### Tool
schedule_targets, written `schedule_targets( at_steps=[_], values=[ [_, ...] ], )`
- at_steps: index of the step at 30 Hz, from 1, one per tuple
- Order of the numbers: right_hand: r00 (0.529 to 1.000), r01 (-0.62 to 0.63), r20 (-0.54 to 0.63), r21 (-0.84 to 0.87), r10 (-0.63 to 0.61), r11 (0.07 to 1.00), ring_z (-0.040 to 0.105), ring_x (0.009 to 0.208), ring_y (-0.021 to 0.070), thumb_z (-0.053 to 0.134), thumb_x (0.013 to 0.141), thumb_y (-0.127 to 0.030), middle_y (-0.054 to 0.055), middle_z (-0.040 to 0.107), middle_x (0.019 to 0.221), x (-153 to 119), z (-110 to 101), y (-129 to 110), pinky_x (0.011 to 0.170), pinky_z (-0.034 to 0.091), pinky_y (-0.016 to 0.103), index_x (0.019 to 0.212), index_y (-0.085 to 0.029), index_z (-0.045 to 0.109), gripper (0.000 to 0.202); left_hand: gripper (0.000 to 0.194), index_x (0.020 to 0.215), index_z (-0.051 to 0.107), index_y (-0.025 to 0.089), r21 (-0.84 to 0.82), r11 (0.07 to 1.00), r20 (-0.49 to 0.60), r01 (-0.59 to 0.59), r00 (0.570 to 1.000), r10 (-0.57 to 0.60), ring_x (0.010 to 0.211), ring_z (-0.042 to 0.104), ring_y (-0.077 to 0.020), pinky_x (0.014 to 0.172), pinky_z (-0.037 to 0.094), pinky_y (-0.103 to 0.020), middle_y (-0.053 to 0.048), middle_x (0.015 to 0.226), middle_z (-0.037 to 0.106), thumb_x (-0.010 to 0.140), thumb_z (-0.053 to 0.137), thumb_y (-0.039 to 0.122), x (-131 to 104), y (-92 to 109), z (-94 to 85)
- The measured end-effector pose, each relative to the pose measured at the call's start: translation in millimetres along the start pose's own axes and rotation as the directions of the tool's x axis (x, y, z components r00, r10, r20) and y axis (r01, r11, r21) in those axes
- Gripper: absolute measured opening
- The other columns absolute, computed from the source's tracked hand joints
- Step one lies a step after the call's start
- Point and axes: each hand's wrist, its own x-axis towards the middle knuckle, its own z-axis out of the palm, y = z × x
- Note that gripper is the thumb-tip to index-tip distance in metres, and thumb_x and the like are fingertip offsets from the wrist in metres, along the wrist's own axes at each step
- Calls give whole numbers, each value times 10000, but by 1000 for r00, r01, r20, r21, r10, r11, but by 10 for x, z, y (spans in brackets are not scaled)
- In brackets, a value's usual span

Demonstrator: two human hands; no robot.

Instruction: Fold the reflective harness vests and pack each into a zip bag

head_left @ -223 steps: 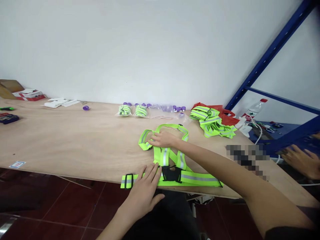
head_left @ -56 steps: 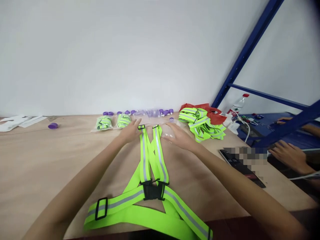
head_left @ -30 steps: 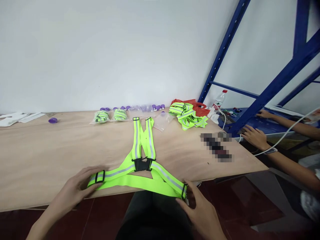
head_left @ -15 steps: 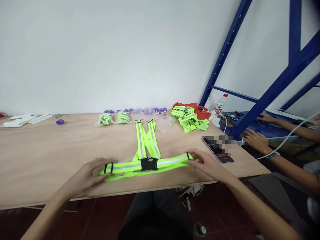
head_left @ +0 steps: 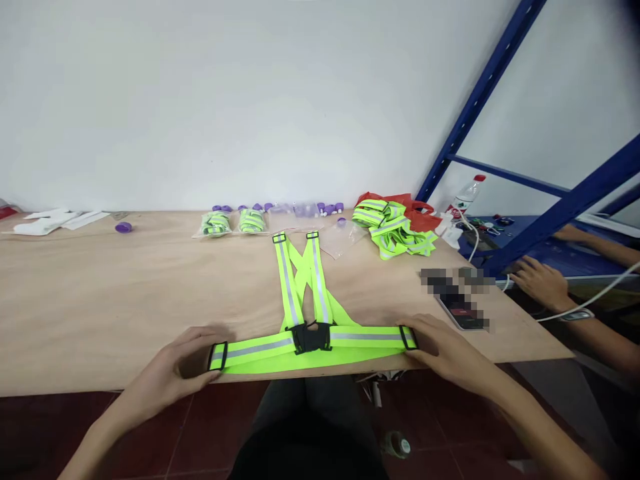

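A fluorescent yellow-green reflective vest (head_left: 313, 280) made of elastic straps lies flat at the table's front edge, its grey stripes facing up. Its two shoulder straps point toward the wall and cross behind. A black buckle (head_left: 311, 337) joins the waist strap at the middle. My left hand (head_left: 173, 363) grips the left end of that strap beside a black slider (head_left: 217, 357), thumb at the near edge and fingers at the far edge. At the opposite end my right hand (head_left: 443, 347) holds the strap the same way by the other slider (head_left: 408, 337).
Bagged folded vests (head_left: 251, 222), an unused-looking clear bag (head_left: 343, 240) and a vest pile (head_left: 397, 230) on a red bag line the wall side. A phone (head_left: 463, 312) lies right. Another person's hand (head_left: 543, 283) works beyond the blue rack post (head_left: 565, 207).
The waist strap is pulled wider and flatter, its ends further apart and nearer the front edge. The shoulder straps lie straighter. The camera view has shifted slightly.
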Motion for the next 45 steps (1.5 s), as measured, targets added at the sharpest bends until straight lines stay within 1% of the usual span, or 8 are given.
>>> schedule_targets(
  at_steps=[8, 16, 20, 23, 27, 35, 40, 45],
  values=[
    [1000, -11, 5, 27, 11, 1000, 591, 1246, 319, 606, 891, -465, 107, 646, 1334, -103, -60, -64, 1040, 494, 484, 1272, -278, 641, 425, 404, 1268, 666, 347, -37, 999, -119, -36, 992, 32, 1158, 653, -285, 922, 580, -358, -50, 1249, 691, 866, 696, 357, -130, -126, 63],
    [997, -9, -81, -119, 0, 993, 558, 1302, 341, 683, 831, -477, 139, 570, 1438, -174, 63, 30, 1045, 496, 508, 1420, -256, 538, 645, 601, 1406, 553, 347, 141, 986, -59, -90, 993, 99, 1222, 597, -294, 981, 540, -378, -72, 1342, 632, 833, 735, 358, -161, -112, 213],
    [865, 65, -452, -330, -218, 942, 617, 1187, 341, 643, 903, -395, 164, 650, 1306, -94, 460, -549, 976, 511, 505, 1367, -195, 558, 512, 539, 1345, 592, 351, 170, 983, -127, -73, 987, 96, 1236, 582, -298, 1023, 504, -411, -52, 1335, 634, 824, 723, 300, -226, -131, 318],
    [780, 356, -421, -311, -464, 881, 624, 1148, 263, 568, 963, -247, 101, 700, 1216, 17, 906, -1272, 1012, 471, 430, 1260, -217, 611, 302, 464, 1284, 630, 333, 104, 994, -140, -35, 989, 49, 1254, 573, -299, 1059, 476, -435, -51, 1314, 649, 833, 685, 241, -250, -94, 354],
    [820, 465, -265, -210, -508, 860, 581, 1201, 270, 533, 991, -343, 96, 675, 1282, 159, 1356, -1862, 1054, 436, 447, 1258, -185, 606, 319, 377, 1208, 645, 302, -125, 992, -213, 5, 977, -31, 1238, 602, -296, 1031, 511, -419, -66, 1267, 674, 839, 717, 271, -292, 38, 376],
    [881, 439, -127, -133, -455, 888, 482, 1341, 260, 511, 1004, -382, 100, 608, 1383, 128, 1440, -1847, 1188, 318, 467, 1348, -168, 538, 406, 188, 1074, 634, 247, -632, 741, -406, -227, 911, -68, 1267, 608, -314, 1001, 546, -422, -105, 1198, 730, 898, 689, 286, -10, 343, 618],
    [899, 417, -110, -85, -425, 905, 464, 1365, 249, 544, 988, -385, 93, 596, 1397, 110, 1405, -1872, 1202, 310, 460, 1335, -192, 546, 397, 182, 1121, 642, 249, -429, 869, -460, -247, 887, 24, 1224, 632, -268, 1163, 387, -510, -76, 1196, 722, 946, 602, 217, 175, 477, 707],
    [897, 413, -139, -67, -419, 908, 501, 1338, 243, 594, 960, -346, 96, 627, 1352, 129, 1423, -1857, 1192, 337, 454, 1302, -203, 575, 371, 458, 1322, 574, 280, -74, 975, -415, -211, 895, 162, 1280, 574, -296, 1169, 361, -522, -81, 1328, 650, 888, 704, 347, -168, 303, 580]
  ],
)
